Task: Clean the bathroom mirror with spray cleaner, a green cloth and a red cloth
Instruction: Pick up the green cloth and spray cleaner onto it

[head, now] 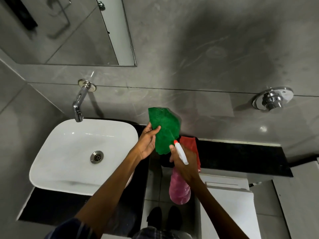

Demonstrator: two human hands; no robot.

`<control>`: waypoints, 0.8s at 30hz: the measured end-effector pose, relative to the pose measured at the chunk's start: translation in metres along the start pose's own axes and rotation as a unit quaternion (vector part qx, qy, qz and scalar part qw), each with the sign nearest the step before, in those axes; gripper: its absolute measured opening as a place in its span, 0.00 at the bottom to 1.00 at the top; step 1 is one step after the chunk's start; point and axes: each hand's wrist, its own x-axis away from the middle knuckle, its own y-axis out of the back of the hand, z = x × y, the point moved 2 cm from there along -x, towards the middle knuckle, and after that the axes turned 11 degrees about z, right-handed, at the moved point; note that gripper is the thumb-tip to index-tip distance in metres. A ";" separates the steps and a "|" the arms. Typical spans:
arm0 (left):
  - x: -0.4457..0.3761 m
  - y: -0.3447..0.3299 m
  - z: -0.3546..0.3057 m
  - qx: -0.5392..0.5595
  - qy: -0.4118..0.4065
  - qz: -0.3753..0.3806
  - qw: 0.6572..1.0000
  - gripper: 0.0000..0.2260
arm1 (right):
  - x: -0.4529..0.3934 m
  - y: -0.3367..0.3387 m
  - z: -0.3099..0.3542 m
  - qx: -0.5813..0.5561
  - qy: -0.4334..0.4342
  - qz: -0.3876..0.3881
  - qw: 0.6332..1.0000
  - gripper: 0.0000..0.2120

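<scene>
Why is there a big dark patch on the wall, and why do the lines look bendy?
In the head view, the dark patch on the grey wall is a soft shadow; the wide-angle lens curves the straight tile lines and the mirror; the mirror's reflection looks blurry.

Grey tiled walls (207,49), white basin (69,144)

no readable text, label or number appears anywhere.

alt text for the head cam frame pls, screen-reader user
A person's left hand holds up a green cloth while the right hand aims a pink spray bottle at it. A red cloth lies on the black counter beside a white sink; the mirror hangs upper left.
</scene>
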 end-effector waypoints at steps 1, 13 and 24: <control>0.001 0.001 -0.001 -0.001 0.001 0.000 1.000 0.18 | 0.000 0.001 -0.002 0.007 -0.003 -0.010 1.000 0.14; 0.003 -0.006 0.001 0.000 -0.004 -0.007 1.000 0.21 | 0.003 0.010 -0.003 0.055 0.011 0.022 0.998 0.11; -0.012 -0.017 0.017 0.004 0.018 -0.022 1.000 0.20 | -0.002 0.038 -0.053 0.052 -0.014 0.072 0.996 0.08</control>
